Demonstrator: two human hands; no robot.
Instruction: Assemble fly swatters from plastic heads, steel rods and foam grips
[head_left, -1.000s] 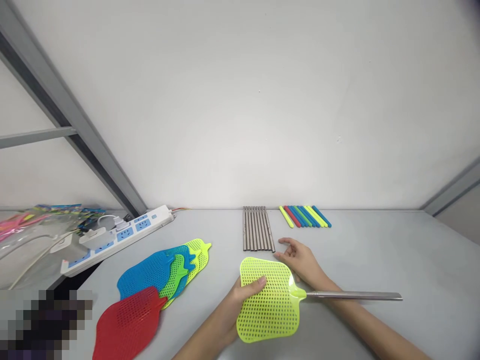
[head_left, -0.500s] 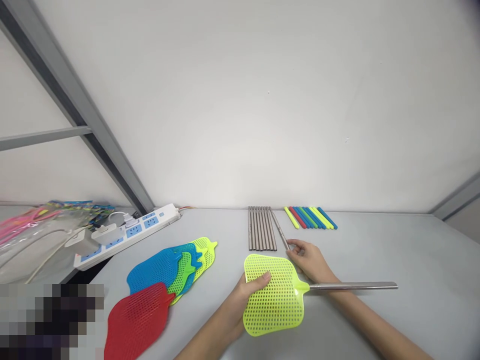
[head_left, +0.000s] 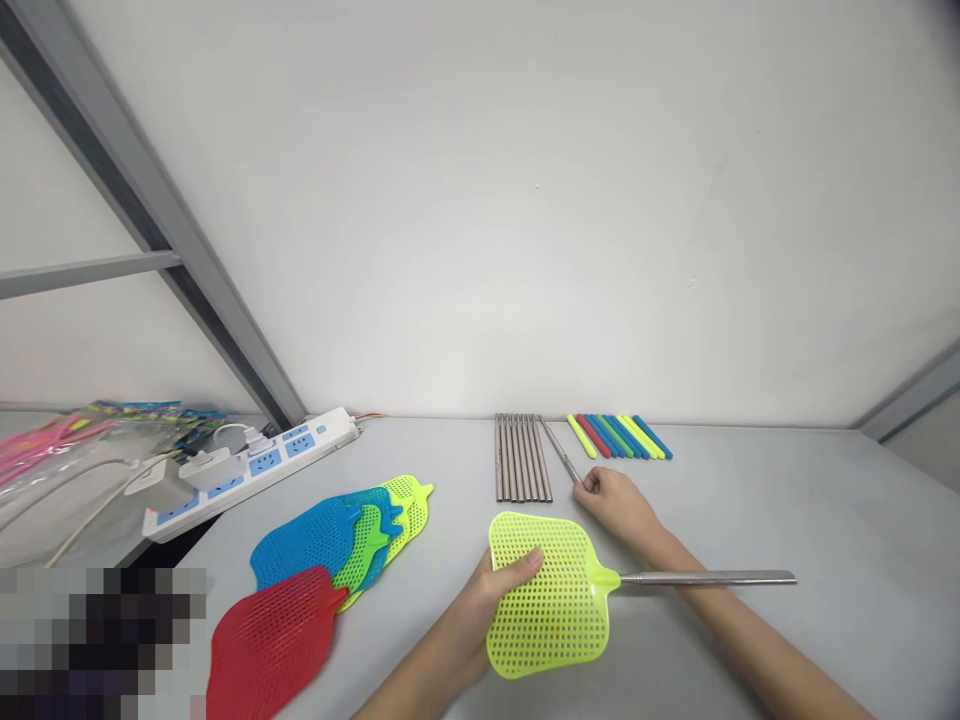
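My left hand (head_left: 487, 600) is closed round the edge of a yellow-green fly swatter (head_left: 551, 605), its thumb lying on the mesh. A metal rod (head_left: 720, 578) is fixed to the swatter's neck and points right, passing above my right forearm. Beyond the swatter, my right hand (head_left: 619, 508) pinches the near end of another metal rod (head_left: 559, 447), which slants on the table. To that rod's left lies a row of several like metal rods (head_left: 521, 460). Several coloured plastic sticks (head_left: 619, 437), in yellow, red, blue and green, lie side by side behind my right hand.
On the left, loose mesh swatter heads overlap: a red one (head_left: 274, 645), a blue one (head_left: 307, 540), a green one (head_left: 365, 550) and yellow ones. A white power strip (head_left: 281, 455) with plugs lies behind them. Plastic-wrapped goods (head_left: 90, 450) sit at far left. A wall closes the back.
My right hand has moved slightly away from me, and its fingers have closed on the slanted rod. That rod's near end has shifted a little right. My left hand and the swatter stay nearly still.
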